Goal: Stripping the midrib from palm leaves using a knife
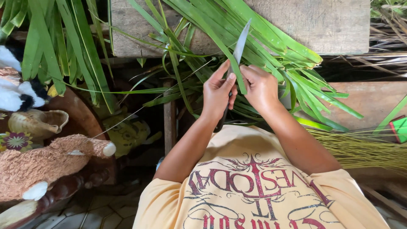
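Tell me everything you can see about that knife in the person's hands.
The long grey metal knife blade is slim and pointed, its tip aimed up and away over the wooden plank. It stands tilted slightly right. The left hand grips its dark handle, mostly hidden. A long green palm leaf strip lies against the blade, pinched by the right hand. More green leaves lie beneath it.

Brown plush toy (38, 169) beside dried midrib bundle (360, 150).

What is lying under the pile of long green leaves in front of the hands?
Under the green leaves a wooden board shows at the top, with a wooden post below it. The leaves cover the board's lower edge, so what supports it there cannot be seen.
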